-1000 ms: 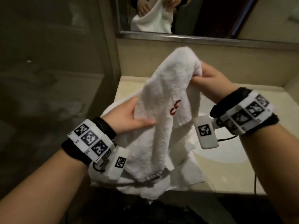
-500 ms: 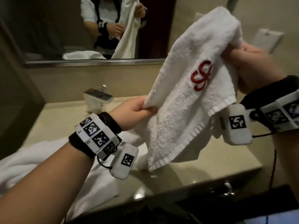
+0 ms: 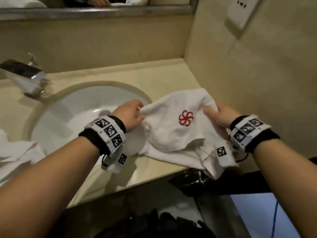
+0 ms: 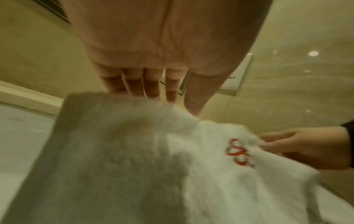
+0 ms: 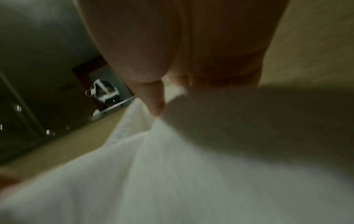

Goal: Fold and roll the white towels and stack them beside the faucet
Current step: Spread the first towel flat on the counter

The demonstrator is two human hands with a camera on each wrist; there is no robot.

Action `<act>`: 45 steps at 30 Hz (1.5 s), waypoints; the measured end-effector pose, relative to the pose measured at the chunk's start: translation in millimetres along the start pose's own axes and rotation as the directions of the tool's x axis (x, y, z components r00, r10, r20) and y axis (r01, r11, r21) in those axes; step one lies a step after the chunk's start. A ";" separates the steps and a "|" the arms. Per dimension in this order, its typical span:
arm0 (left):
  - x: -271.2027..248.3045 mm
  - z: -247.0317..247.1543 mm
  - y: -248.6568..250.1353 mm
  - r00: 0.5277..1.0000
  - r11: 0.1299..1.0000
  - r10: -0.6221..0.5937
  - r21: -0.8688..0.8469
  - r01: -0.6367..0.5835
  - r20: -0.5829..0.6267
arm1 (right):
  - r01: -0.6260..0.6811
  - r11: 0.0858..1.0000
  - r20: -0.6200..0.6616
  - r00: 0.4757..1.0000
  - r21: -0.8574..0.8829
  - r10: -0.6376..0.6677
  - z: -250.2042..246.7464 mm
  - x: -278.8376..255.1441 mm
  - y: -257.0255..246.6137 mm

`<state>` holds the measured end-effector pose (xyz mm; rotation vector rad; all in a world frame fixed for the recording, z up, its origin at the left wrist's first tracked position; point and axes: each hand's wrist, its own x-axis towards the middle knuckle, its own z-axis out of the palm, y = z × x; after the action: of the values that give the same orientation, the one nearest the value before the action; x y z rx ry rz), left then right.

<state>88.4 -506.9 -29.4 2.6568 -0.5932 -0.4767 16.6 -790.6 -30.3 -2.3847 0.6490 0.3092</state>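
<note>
A white towel with a red flower-shaped emblem is lying rumpled on the beige countertop to the right of the sink basin, its near corner hanging over the counter's front edge. The left hand is gripping the towel's left edge, right at the rim of the basin; in the left wrist view its fingers are curling down onto the cloth, with the thumb alongside them. The right hand is pinching the towel's far right corner, the thumb lying on top of the fabric and the fingers tucked under a bunched fold (the right wrist view is blurred and dim, showing only the thumb pressing against white cloth). The towel is stretching between the two hands, emblem facing up and sitting nearer the right hand. The chrome faucet is standing at the far left of the counter, behind the basin and well apart from this towel. More white towel cloth is lying heaped at the left edge of the head view, partly spilling over the basin's near left rim. A white wall socket plate is sitting on the right-hand wall above the counter.
</note>
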 end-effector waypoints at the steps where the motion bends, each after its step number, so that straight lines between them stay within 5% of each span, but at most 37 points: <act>1: 3.3 7.7 0.6 0.999 0.998 0.032 0.049 -0.030 -0.043 | -0.033 0.996 -0.058 0.998 -0.081 0.028 6.9 0.9 9.2; 3: 6.5 25.4 7.5 0.983 0.978 0.172 0.130 -0.163 -0.061 | 0.020 0.985 -0.151 0.987 -0.172 -0.046 16.2 -3.7 27.6; 5: 5.9 46.2 17.8 0.958 0.942 0.277 0.177 -0.286 0.071 | 0.179 0.953 -0.107 0.972 -0.243 -0.210 20.2 -15.3 38.6; 8: 6.2 75.9 28.6 0.950 0.926 0.211 0.265 -0.270 0.231 | 0.303 0.871 0.075 0.951 -0.387 -0.298 33.0 -25.3 45.4; 11: 13.6 83.6 30.9 0.974 0.928 0.192 0.302 -0.220 0.119 | 0.190 0.916 -0.027 0.977 -0.354 -0.213 40.1 -20.4 46.4; 16: 20.4 76.1 22.3 0.972 0.933 0.217 0.272 -0.235 0.095 | 0.109 0.934 -0.144 0.975 -0.341 -0.167 27.4 -15.9 43.7; 19: 14.0 87.3 22.3 0.965 0.926 0.223 0.278 -0.255 0.140 | 0.140 0.954 -0.158 0.970 -0.265 -0.186 12.4 -21.1 29.0; 25: 19.8 101.3 30.8 0.968 0.906 0.250 0.360 -0.222 -0.031 | 0.246 0.964 -0.284 0.922 -0.095 -0.264 -31.2 -45.8 -10.6; 28: 22.8 86.1 22.7 0.970 0.926 0.243 0.295 -0.234 0.008 | 0.204 0.975 -0.280 0.934 -0.090 -0.221 -39.6 -55.8 -8.0; 31: 24.5 54.7 0.5 0.994 0.994 0.099 0.043 -0.097 -0.036 | 0.149 0.988 -0.326 0.932 -0.049 -0.157 -39.5 -54.3 4.2; 33: 24.7 32.8 -18.5 0.995 1.000 0.021 0.003 -0.021 -0.098 | 0.138 0.973 -0.403 0.892 -0.183 -0.203 -39.3 -50.1 10.1; 38: 18.8 -36.6 -52.1 0.930 0.988 -0.081 -0.155 0.026 -0.359 | 0.238 0.951 -0.599 0.738 -0.198 -0.310 -54.7 -39.6 -17.9; 41: 17.3 -90.8 -55.4 0.856 0.966 -0.065 -0.247 -0.074 -0.513 | 0.345 0.914 -0.694 0.605 -0.215 -0.391 -84.8 -28.2 -56.6; 45: 29.1 -161.7 -55.4 0.800 0.811 -0.114 -0.520 -0.267 -0.589 | 0.447 0.864 -0.789 0.434 -0.231 -0.436 -128.4 7.1 -116.0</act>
<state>196.3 -428.0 81.1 1.9946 -0.2849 0.2085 90.6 -797.1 126.2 -2.4841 0.3415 -1.1396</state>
